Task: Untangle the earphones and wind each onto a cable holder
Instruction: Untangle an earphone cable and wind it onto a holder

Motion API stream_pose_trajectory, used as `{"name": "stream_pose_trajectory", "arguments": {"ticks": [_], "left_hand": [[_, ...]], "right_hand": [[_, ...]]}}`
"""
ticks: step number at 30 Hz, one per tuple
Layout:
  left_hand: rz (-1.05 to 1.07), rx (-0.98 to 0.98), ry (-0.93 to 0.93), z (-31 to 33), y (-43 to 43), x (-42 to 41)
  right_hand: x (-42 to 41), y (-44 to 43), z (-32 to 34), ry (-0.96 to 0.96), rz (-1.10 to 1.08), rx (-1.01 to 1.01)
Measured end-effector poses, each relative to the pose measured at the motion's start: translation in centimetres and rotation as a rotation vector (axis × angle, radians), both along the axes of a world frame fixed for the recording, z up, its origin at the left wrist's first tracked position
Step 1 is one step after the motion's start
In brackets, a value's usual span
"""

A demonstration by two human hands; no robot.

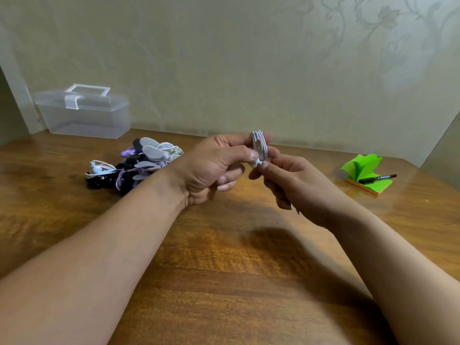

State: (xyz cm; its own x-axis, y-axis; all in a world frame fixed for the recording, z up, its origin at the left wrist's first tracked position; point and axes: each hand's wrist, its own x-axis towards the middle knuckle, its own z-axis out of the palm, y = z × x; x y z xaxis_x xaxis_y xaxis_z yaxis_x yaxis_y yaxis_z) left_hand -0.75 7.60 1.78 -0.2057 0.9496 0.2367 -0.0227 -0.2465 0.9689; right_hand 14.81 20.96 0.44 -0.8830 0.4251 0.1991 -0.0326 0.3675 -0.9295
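Above the middle of the brown wooden bench (224, 282), the left hand (211, 168) pinches a coiled white earphone cable (260, 146) between thumb and fingers. The right hand (286, 180) pinches the coil's lower end. A tangled pile of white, purple and black earphones with grey holders (134, 165) lies far left, near a clear plastic box (84, 115). At right, a black marker (377, 179) rests on a green sticky-note pad (363, 168).

We hold the wound earphone (259, 148) between left hand (211, 168) and right hand (293, 180) above the table (224, 282). The earphone pile (134, 165) lies at ten o'clock, the box (84, 115) behind it by the wall (224, 58). At two o'clock lies the notepad (361, 163), a pen (378, 178) on it.
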Motion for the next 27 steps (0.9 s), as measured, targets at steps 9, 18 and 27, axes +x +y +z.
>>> {"name": "stream_pose_trajectory", "arguments": {"ticks": [9,18,27], "left_hand": [[0.265,-0.023,0.353,-1.0,0.8,0.3],[0.287,-0.175,0.878,-1.9,0.7,-0.1],[-0.116,-0.152,0.516,-0.2,-0.6,1.1]], "right_hand": [[0.3,-0.4,0.5,-0.163,-0.143,0.409],[0.7,-0.5,1.1,-0.066,-0.276,0.750],[1.1,2.3,1.0,0.128,-0.002,0.007]]}}
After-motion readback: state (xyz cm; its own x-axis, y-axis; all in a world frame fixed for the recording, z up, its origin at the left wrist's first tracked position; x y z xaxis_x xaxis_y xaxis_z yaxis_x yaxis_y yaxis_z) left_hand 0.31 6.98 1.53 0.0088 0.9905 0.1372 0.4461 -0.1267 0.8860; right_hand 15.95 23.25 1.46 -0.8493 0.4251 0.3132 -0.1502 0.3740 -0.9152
